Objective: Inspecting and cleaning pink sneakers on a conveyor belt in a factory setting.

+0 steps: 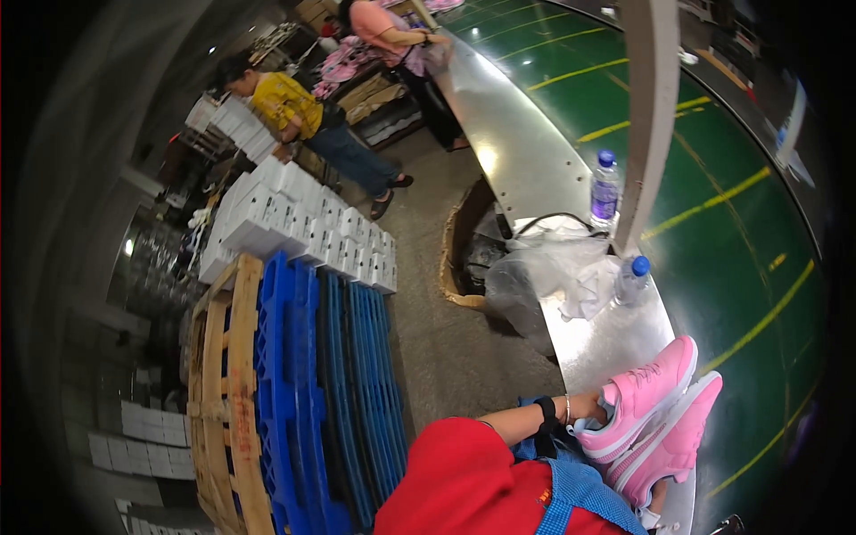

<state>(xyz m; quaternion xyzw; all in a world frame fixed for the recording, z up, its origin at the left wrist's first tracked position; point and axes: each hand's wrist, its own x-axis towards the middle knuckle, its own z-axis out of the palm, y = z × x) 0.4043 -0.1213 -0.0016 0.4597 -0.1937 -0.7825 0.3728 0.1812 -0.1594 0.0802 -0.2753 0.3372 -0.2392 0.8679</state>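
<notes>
The left hand [588, 407] holds the upper pink sneaker [649, 390], fingers inside its collar; the shoe extends right and away, toe up-right. Beneath, sole toward sole, the lower pink sneaker [685, 439] runs nearly parallel, nearest the right hand [659, 496], whose grip I cannot tell. Both are over the desk's [581, 342] near end. Printing on the bottle label [604, 192] and white boxes [252, 221] is unclear.

Pink sneakers [644, 383] with white soles [656, 405]; red sleeve [450, 473]; blue pallets [287, 401]; green, yellow-striped surface [704, 276].
</notes>
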